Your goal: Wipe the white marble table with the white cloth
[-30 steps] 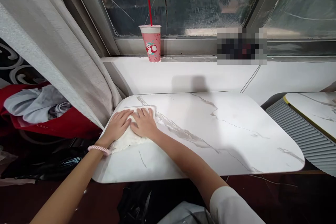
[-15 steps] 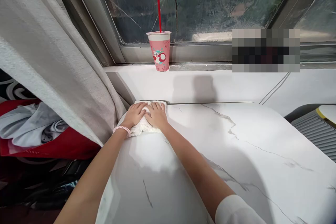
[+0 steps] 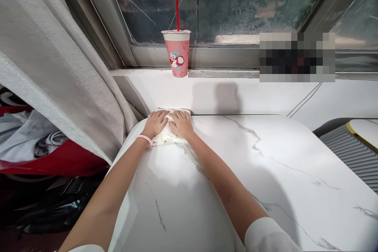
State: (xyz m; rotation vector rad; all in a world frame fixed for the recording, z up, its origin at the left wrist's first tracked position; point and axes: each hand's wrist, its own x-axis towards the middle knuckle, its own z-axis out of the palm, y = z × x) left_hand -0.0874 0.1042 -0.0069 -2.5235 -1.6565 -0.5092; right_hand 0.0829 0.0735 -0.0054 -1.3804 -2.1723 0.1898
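A white cloth [image 3: 169,136] lies bunched on the white marble-patterned table [image 3: 212,189], close to the table's far edge by the wall. My left hand [image 3: 156,123], with a pink coiled band at the wrist, rests on the cloth's left part with its fingers stretched out. Beside it, my right hand [image 3: 181,124] lies flat on the cloth's right part, fingers extended toward the wall. Both palms press the cloth down from above and hide much of it. On the sill beyond them stands a pink cup [image 3: 178,57] with a red straw.
A grey curtain [image 3: 79,67] hangs at the left, next to the table's edge. Below it is a red bag [image 3: 71,159] with grey clothes in it. At the right is a grey ribbed object [image 3: 348,153] with a yellow edge. A blurred-out patch covers part of the sill.
Both hands and the cloth have slid a little to the right along the table's far edge. The view has shifted slightly; the cup stays on the sill.
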